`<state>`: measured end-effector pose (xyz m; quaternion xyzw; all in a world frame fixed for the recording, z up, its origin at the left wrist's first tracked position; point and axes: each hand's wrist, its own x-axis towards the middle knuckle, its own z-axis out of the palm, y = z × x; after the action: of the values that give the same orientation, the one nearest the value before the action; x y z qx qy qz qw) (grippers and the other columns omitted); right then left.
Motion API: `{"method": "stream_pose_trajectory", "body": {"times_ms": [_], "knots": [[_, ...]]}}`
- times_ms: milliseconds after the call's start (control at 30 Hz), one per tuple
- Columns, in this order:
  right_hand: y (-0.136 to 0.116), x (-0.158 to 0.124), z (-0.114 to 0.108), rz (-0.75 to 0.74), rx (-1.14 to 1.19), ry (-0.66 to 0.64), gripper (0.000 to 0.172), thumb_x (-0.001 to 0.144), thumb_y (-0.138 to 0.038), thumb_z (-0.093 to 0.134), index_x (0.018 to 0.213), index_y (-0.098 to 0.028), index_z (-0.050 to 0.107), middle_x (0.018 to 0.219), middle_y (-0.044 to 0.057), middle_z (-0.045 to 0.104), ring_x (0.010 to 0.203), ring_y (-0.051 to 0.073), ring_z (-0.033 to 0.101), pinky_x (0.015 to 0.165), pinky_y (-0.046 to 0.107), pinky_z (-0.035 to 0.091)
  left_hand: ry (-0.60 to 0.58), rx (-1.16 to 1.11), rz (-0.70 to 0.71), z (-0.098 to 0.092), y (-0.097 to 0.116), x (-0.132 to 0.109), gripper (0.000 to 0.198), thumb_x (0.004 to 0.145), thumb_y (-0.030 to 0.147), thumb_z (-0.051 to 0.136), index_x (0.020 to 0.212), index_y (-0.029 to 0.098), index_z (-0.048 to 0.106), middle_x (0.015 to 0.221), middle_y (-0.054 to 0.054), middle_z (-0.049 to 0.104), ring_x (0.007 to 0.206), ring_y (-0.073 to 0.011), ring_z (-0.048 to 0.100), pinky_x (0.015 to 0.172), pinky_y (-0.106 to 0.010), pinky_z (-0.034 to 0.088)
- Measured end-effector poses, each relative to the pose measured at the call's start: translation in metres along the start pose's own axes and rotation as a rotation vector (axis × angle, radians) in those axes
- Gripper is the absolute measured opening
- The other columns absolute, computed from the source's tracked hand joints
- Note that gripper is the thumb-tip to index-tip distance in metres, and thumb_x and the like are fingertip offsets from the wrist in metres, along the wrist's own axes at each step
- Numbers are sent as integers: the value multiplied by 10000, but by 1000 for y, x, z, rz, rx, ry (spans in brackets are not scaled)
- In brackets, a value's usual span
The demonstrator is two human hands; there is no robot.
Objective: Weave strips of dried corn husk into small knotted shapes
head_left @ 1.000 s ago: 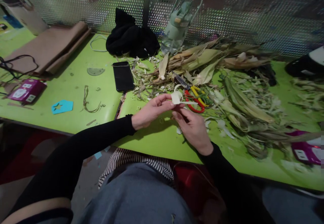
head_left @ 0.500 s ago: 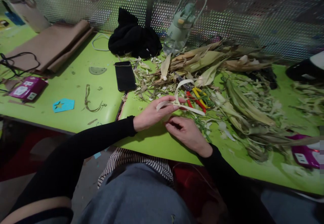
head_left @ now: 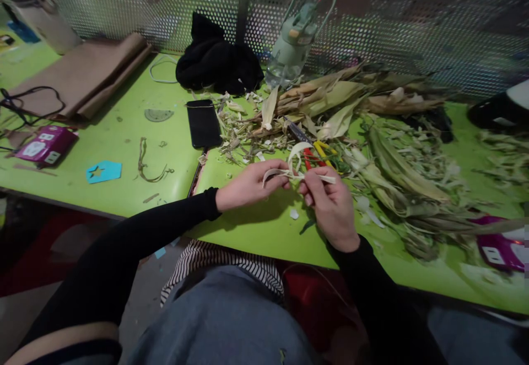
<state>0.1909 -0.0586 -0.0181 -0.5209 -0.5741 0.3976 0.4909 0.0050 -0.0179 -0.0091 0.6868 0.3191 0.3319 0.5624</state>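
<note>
A pale strip of corn husk [head_left: 295, 156], looped and crossed on itself, is held between my two hands above the green table's near edge. On its left side, my left hand [head_left: 257, 184] pinches it with thumb and fingers. My right hand [head_left: 334, 205] grips the strip's right part, one end sticking out past the knuckles. Just beyond the hands lie pliers with red handles [head_left: 308, 159] and a tool with yellow handles [head_left: 323, 152], partly covered by husk bits.
Dried corn husks [head_left: 326, 98] and scraps spread across the middle and right of the table. A phone [head_left: 204, 124], black cloth [head_left: 219, 62] and a green water bottle [head_left: 291, 45] stand or lie farther back. Left are a blue paper tag [head_left: 104, 172] and a purple power strip [head_left: 48, 143].
My right hand has risen from the table beside the left hand and closed on the right part of the husk strip. My left hand keeps its hold, nearly in place.
</note>
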Motion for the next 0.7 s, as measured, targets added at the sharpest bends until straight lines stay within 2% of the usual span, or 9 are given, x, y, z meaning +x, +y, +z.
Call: {"method": "stream_pose_trajectory", "body": {"times_ms": [100, 233, 333, 433, 567, 700], "knots": [[-2, 0, 0, -10, 69, 55, 268, 920, -471, 634, 837, -220, 589, 661, -56, 578, 471, 47, 439, 425, 190, 331, -11, -29, -35, -2, 5, -2, 141, 932, 242, 533, 1004, 137, 595, 827, -10, 672, 699, -97, 558, 677, -227, 452], [-3, -1, 1, 71, 67, -4, 270, 893, -487, 662, 900, -220, 623, 602, -57, 562, 476, 60, 453, 407, 187, 311, -25, -3, -44, -1, 6, -3, 136, 905, 239, 555, 989, 141, 600, 795, 9, 646, 664, -88, 526, 651, -221, 423], [-1, -1, 3, 176, 115, -78, 342, 874, -544, 656, 976, -218, 650, 551, -66, 513, 455, 65, 406, 394, 190, 278, -60, 15, 19, 1, 5, -4, 238, 894, 332, 609, 1028, 136, 609, 884, -24, 672, 748, -113, 571, 712, -243, 453], [0, -1, 4, 218, 172, -75, 366, 817, -557, 706, 931, -212, 665, 556, -69, 470, 452, 63, 361, 391, 199, 254, -92, 93, 99, 2, 5, -6, 336, 895, 431, 619, 1030, 124, 625, 976, -72, 689, 839, -149, 609, 766, -270, 472], [-4, -2, 4, 198, 203, -19, 286, 764, -472, 767, 843, -214, 673, 630, -46, 525, 469, 66, 352, 408, 220, 275, -118, 255, 154, 3, 5, -6, 353, 912, 471, 591, 1012, 136, 634, 890, -62, 697, 761, -145, 607, 720, -265, 461], [-5, -3, 3, 169, 153, 17, 251, 777, -447, 758, 850, -224, 668, 713, -20, 583, 526, 94, 436, 445, 237, 339, -157, 376, 217, 6, 3, -6, 340, 932, 481, 547, 938, 148, 617, 817, -50, 673, 705, -141, 586, 684, -263, 447]]}}
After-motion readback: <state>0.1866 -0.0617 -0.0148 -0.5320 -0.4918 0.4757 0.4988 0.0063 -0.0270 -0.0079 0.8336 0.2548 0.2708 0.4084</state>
